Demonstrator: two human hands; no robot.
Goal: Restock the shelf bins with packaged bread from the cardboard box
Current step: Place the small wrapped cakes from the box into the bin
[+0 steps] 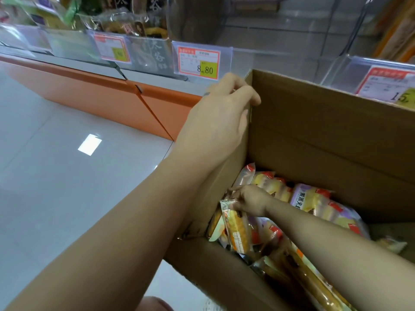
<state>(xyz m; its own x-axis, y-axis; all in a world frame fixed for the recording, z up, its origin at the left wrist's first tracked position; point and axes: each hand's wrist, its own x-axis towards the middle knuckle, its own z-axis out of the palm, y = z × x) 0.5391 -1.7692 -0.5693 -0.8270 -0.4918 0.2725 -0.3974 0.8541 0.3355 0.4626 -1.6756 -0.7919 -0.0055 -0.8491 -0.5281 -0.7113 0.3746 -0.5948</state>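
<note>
left hand (224, 108) curls over box (325, 135) rim, 12 o'clock | right hand (248, 200) pinches bread pack (238, 232) inside box, 5 o'clock | risk: slick pack slips from fingertip pinch during lift

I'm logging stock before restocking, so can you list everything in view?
cardboard box: one, brown, right of view, open-topped.
bread packets: many, too piled up to count, yellow-orange with red and purple print, inside the box.
shelf bins: several, clear plastic, along the top.
price tags: at least three, red-bordered with yellow, on the bin fronts.
wrapped goods: several, dark and green, in the upper-left bins.
shelf base: one, orange, below the bins.
floor: grey-white tiles, left.
left hand: one, grips the box's far-left corner.
right hand: one, inside the box, fingers pinching the top of an upright packet.
</note>
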